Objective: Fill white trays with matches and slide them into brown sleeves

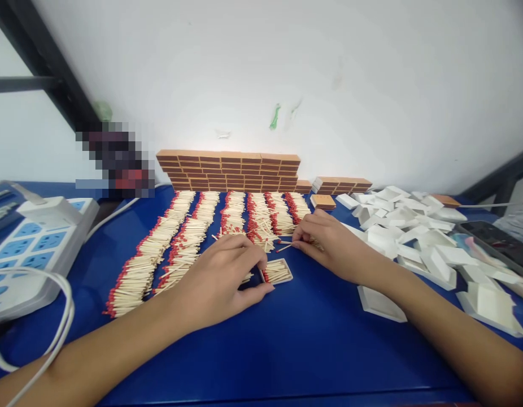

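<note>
Just left of the middle, my left hand (227,277) curls round the left end of a small white matchbox tray (282,272), index finger at its far corner and thumb along its near edge. Matches with red heads lie side by side inside the tray. Beyond it, my right hand (323,243) pinches a couple of matches (284,247) between thumb and fingers, their red heads pointing left. Long rows of loose matches (136,277) run across the blue table behind and left of my left hand, which partly covers some of them.
Brown matchboxes are stacked in a wall (230,169) against the white wall; a few more boxes (341,184) lie right of it. White empty trays (414,226) are heaped at the right near a dark phone (494,240). At left sits a power strip (36,254) with white cables.
</note>
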Tool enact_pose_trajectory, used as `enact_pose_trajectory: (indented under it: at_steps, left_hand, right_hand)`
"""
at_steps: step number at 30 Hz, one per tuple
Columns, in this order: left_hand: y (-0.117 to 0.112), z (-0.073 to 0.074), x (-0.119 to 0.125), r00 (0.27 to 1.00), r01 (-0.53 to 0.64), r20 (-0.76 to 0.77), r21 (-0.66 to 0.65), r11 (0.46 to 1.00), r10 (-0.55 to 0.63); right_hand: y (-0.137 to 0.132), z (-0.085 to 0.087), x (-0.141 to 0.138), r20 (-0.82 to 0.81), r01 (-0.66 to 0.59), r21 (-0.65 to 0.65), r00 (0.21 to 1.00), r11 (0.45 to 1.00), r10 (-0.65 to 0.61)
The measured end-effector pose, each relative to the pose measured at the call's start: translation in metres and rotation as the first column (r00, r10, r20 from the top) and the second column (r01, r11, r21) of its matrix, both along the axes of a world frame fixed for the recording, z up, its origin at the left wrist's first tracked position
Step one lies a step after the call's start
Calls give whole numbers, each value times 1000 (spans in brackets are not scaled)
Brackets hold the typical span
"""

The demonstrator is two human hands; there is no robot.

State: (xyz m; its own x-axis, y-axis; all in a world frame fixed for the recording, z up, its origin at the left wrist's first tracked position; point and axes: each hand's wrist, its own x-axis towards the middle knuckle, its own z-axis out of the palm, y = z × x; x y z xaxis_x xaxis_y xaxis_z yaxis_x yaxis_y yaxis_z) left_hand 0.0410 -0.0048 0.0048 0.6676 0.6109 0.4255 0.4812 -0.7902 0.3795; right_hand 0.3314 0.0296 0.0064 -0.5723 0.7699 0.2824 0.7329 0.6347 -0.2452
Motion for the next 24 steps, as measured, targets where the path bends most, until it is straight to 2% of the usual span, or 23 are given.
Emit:
enact_pose_trajectory:
  at_steps: [10,24]
  left_hand:
    - [-1,1,0,1000,4,-4,6,1000,-4]
    - [-1,1,0,1000,1,-16,-8,1000,-1]
  right_hand:
    - [-10,13,-4,5,-57,-85,998,995,58]
    - [-6,5,-5,-24,-58,-114,998,992,56]
